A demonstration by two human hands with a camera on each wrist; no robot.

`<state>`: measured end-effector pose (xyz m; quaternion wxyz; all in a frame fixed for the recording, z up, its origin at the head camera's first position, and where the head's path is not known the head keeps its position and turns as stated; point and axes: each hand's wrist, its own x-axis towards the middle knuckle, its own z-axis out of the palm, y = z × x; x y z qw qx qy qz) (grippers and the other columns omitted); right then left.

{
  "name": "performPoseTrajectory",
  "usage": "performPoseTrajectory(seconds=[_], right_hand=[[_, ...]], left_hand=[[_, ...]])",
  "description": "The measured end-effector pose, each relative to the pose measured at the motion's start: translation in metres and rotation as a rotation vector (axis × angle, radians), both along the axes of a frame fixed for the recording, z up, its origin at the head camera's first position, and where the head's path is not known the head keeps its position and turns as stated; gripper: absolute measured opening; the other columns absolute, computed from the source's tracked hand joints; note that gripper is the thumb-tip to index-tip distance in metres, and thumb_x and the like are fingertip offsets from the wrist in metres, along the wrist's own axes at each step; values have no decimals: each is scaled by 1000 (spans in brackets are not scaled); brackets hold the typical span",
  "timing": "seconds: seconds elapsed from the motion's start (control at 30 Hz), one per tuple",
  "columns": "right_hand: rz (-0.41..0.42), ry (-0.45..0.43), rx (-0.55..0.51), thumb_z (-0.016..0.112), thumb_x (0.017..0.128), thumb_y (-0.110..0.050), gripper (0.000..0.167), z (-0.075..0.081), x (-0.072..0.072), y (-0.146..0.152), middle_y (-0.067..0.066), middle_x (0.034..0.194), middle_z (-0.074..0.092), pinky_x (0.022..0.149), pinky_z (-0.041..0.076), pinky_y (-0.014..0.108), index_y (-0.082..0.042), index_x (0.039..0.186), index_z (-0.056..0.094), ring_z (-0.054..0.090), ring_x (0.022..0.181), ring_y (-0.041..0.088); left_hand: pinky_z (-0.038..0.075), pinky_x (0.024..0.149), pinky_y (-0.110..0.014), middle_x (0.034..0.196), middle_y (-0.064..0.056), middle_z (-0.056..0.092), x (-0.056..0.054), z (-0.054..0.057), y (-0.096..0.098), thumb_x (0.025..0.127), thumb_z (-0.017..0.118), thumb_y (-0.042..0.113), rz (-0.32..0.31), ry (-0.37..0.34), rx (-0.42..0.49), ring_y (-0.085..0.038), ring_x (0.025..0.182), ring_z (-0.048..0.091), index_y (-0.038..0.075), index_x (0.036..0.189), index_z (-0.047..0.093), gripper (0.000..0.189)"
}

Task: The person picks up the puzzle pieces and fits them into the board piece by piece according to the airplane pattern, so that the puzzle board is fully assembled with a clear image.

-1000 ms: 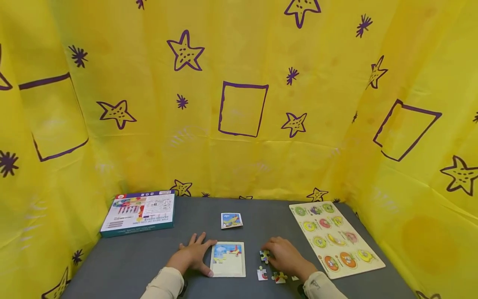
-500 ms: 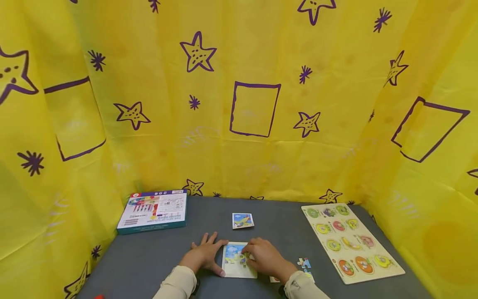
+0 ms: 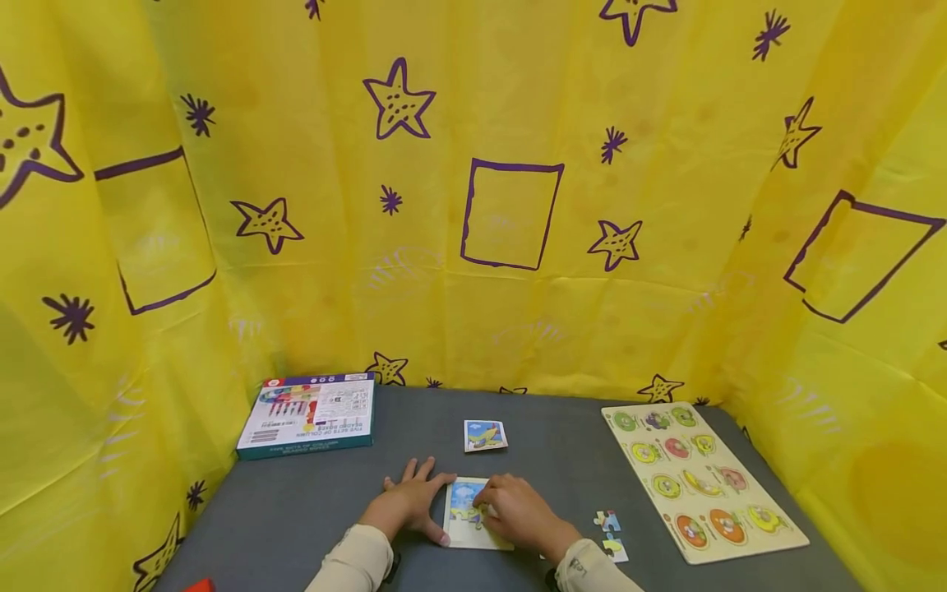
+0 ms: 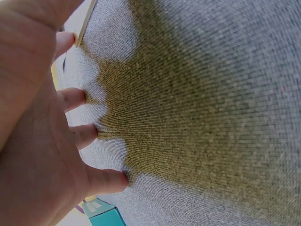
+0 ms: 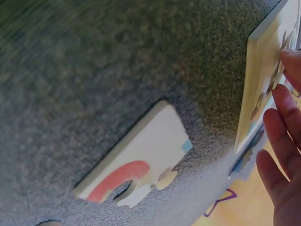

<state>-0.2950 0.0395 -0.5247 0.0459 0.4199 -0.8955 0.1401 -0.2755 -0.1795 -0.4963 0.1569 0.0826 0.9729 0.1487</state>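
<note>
Box (image 3: 307, 419), left of frame, on the bench (image 3: 577, 460). Left-hand grip (image 3: 410, 503), lower centre: fingers spread wide, thumb and forefinger touching the left edge of the tray (image 3: 469, 538). Tray, lower centre, partly filled. Card (image 3: 485, 436), above tray. Right-hand grip (image 3: 521, 511): thumb and forefinger close together at the tray's pieces; whether pinching one, cannot tell. Loose pieces (image 3: 608, 521), lower right. Fruit board (image 3: 706, 501), far right.

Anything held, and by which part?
The left hand only touches the left side of the puzzle tray. The right hand is at a puzzle piece inside; any pinch is unclear.
</note>
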Motion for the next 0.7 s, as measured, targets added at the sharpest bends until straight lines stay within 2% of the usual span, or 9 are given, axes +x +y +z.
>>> performPoseTrajectory(seconds=[0.47, 0.7], right_hand=[[-15, 69, 7, 72, 79, -16, 20, -3, -1, -4, -8, 90, 64, 76, 49, 33, -20, 98, 75, 57, 83, 10], [-30, 58, 35, 73, 79, -17, 20, -1, 0, -5, -8, 89, 63, 77, 49, 33, -21, 98, 75, 56, 84, 10]], left_hand=[[22, 97, -80, 154, -20, 31, 2, 2, 1, 61, 90, 43, -8, 8, -4, -51, 141, 21, 21, 140, 49, 92], [23, 97, -80, 154, -20, 31, 1, 2, 1, 60, 90, 43, -8, 8, -9, -51, 141, 21, 22, 140, 49, 92]])
